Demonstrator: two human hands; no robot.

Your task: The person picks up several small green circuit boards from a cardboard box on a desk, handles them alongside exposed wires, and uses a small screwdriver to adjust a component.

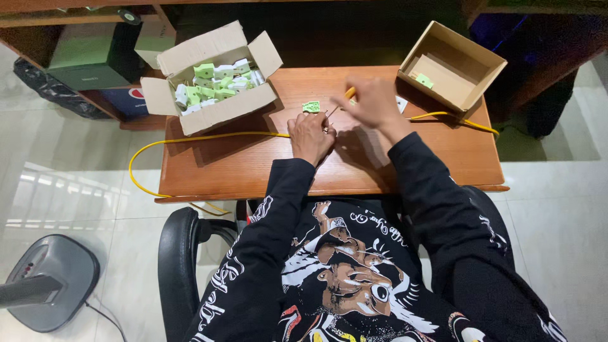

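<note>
**Small green part worked on at a wooden desk**

Black printed sleeves and a graphic shirt fill the bottom of the view, with a black office chair (180, 266) seen underneath. Everything else is easiest placed off the wooden desk (253, 168).

Near the middle of the desk, the left hand (310, 136) is rested on the wood with its fingers curled up toward a small green plastic part (311, 107). That part is sat right at the fingertips, touching or nearly so; a proper pinch can't be made out from this angle. Just to the right of it, the right hand (375, 101) is closed around a screwdriver with an orange-yellow handle (349, 94), and the thin metal shaft is pointed down-left toward the green part.

At the desk's back left corner an open cardboard box (212, 79) is parked, filled with more green and white parts. At the back right corner a second, smaller cardboard box (453, 63) is tilted open, and one green piece (424, 80) is seen inside it.

A yellow cable (209, 135) is run across the desk behind the hands and looped off the left edge. On the floor left of the desk, a grey fan base (50, 282) is visible.
</note>
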